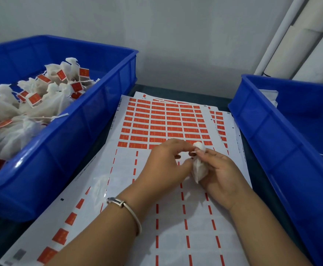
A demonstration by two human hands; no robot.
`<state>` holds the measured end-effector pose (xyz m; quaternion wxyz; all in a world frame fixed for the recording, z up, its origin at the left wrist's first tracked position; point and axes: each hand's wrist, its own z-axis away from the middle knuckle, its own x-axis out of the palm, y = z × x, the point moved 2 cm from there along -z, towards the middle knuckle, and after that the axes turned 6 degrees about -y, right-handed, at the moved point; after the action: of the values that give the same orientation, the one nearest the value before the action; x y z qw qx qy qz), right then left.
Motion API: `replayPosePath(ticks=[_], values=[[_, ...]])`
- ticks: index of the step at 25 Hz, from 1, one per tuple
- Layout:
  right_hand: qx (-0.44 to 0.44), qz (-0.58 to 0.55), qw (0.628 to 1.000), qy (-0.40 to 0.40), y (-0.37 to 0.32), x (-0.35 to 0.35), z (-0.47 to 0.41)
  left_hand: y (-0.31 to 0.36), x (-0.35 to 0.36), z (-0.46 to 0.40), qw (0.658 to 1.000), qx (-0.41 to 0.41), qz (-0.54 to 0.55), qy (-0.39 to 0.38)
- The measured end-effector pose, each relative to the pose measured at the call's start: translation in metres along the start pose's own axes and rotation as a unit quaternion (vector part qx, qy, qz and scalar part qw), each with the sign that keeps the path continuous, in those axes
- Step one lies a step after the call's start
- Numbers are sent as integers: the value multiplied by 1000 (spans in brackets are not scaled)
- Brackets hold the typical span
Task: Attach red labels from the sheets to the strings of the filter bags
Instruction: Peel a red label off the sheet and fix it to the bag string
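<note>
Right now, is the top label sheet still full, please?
No, partly used: the top label sheet keeps red labels only in its far rows.

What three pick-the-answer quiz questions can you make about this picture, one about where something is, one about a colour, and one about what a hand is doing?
1. Where are the filter bags that already have labels?
A. In the left crate
B. On the sheet
C. On the floor

2. What colour are the crates?
A. Green
B. Blue
C. Yellow

3. What is the right hand doing?
A. Lying flat
B. Pointing at the wall
C. Holding a filter bag

Answers:
1. A, the labelled bags are piled in the left crate.
2. B, the right crate is blue too.
3. C, the right hand grips a filter bag over the label sheet, with the left hand at its top.
</note>
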<state>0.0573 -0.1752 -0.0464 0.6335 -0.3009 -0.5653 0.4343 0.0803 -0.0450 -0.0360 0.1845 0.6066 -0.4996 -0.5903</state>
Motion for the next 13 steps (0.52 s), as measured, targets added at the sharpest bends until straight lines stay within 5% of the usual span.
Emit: replayPosePath(ticks=[13], values=[[-11,114,992,60,6,-2,-3,-10,-11,-6,995,-56,-19,79]])
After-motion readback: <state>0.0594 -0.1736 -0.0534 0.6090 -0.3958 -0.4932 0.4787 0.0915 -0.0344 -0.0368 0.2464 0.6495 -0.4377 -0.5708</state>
